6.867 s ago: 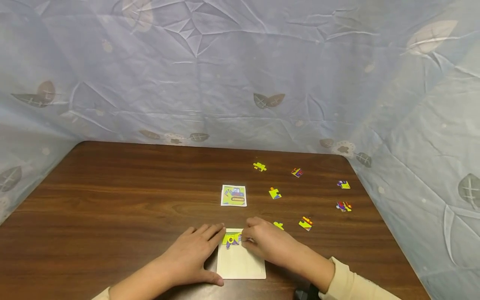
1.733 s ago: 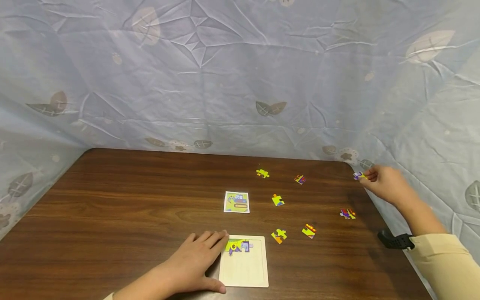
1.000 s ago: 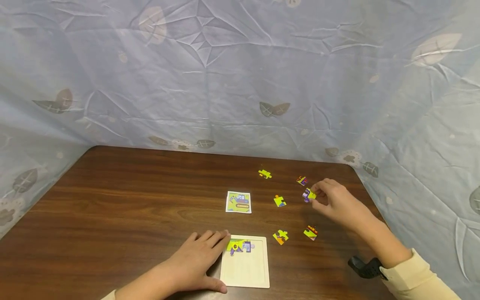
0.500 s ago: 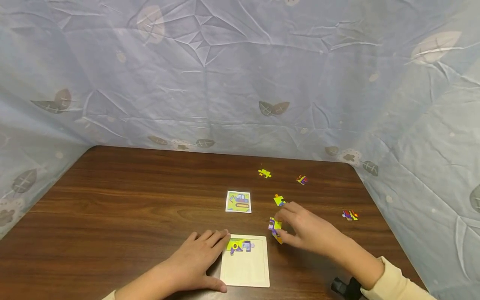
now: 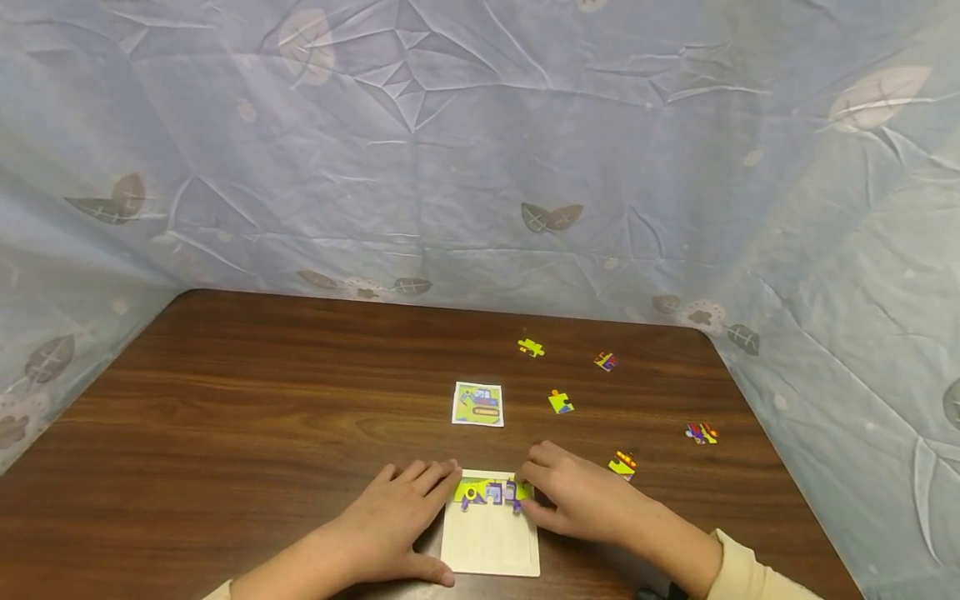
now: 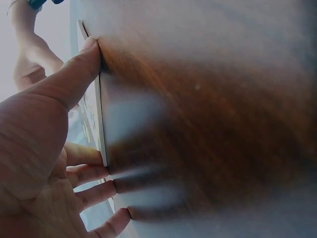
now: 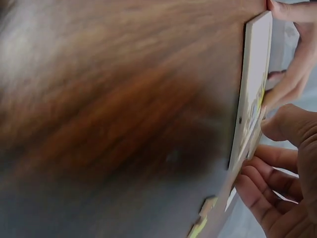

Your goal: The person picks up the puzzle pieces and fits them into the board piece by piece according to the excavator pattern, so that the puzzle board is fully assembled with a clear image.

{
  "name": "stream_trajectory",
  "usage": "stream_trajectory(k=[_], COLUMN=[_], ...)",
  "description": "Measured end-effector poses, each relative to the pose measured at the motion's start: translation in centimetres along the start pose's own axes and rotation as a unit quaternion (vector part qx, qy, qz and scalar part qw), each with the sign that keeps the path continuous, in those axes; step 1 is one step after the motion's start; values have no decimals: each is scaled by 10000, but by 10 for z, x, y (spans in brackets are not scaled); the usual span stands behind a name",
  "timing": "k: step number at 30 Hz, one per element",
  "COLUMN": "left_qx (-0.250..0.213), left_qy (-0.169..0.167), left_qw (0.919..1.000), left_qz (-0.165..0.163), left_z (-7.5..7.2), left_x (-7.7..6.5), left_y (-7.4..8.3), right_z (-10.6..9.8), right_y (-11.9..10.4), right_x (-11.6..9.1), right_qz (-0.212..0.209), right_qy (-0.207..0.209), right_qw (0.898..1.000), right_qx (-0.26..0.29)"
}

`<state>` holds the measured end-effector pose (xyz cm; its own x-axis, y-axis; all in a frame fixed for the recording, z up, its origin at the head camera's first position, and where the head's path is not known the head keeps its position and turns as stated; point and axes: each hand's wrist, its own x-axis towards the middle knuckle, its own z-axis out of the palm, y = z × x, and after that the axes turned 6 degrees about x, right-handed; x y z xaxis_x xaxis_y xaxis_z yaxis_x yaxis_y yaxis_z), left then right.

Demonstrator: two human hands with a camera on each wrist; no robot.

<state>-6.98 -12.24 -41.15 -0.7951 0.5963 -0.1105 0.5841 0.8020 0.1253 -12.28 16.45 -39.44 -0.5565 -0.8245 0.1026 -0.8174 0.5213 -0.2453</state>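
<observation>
A pale square puzzle board (image 5: 487, 543) lies near the table's front, with joined yellow and purple pieces (image 5: 471, 492) in its top left. My left hand (image 5: 390, 523) rests along the board's left side, thumb at the lower corner; the left wrist view shows its fingertips (image 6: 121, 218) at the edge. At the top right of the board, my right hand (image 5: 581, 497) pinches a purple and yellow puzzle piece (image 5: 511, 492) between thumb and fingers. That piece sits right beside the joined ones, its right part covered by the fingers.
A picture card (image 5: 478, 405) of a digger lies beyond the board. Loose puzzle pieces are scattered at right: a yellow one (image 5: 531, 347), a striped one (image 5: 606, 361), a blue-cornered one (image 5: 560, 402), and others (image 5: 702, 432) near the right edge. Patterned cloth (image 5: 465, 167) hangs behind the table.
My right hand has picked up the purple and yellow piece from the far right of the table and brought it left and nearer, onto the board. The left hand has stayed at the board's side.
</observation>
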Motion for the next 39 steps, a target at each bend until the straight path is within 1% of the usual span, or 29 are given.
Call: stream_trajectory(k=[3, 7, 14, 19, 24, 28, 33, 36, 39], left_qx=[-29, -43, -133, -178, -206, -216, -204, -206, -226], left_qy=[-22, -42, -75, -40, 18, 8, -5, 7, 13], left_qw=[10000, 10000, 9999, 9998, 9998, 9998, 9998, 9998, 9997], left_qz=[-18, -27, -8, -10, -3, -23, -50, -53, -47], left_z=[-1, -1, -2, -3, -3, -2, 0, 0, 0], left_x=[0, 0, 0, 0, -1, -1, 0, 0, 0], left_y=[0, 1, 2, 2, 2, 1, 0, 0, 0], right_z=[2, 5, 9, 11, 13, 15, 16, 16, 14], right_y=[-1, -1, -1, -1, -2, -1, 0, 0, -1], right_x=[1, 0, -2, -1, -1, -1, -1, -1, -1], right_qz=[-136, -107, -344, -507, -581, -581, -498, -378, -124], right_qy=[17, -18, 167, 156, 207, 250, 195, 125, 12], right_qw=[9998, 9998, 9975, 9951, 9938, 9941, 9957, 9975, 9996], right_qx=[-162, -187, -593, -835, -926, -882, -755, -586, -266])
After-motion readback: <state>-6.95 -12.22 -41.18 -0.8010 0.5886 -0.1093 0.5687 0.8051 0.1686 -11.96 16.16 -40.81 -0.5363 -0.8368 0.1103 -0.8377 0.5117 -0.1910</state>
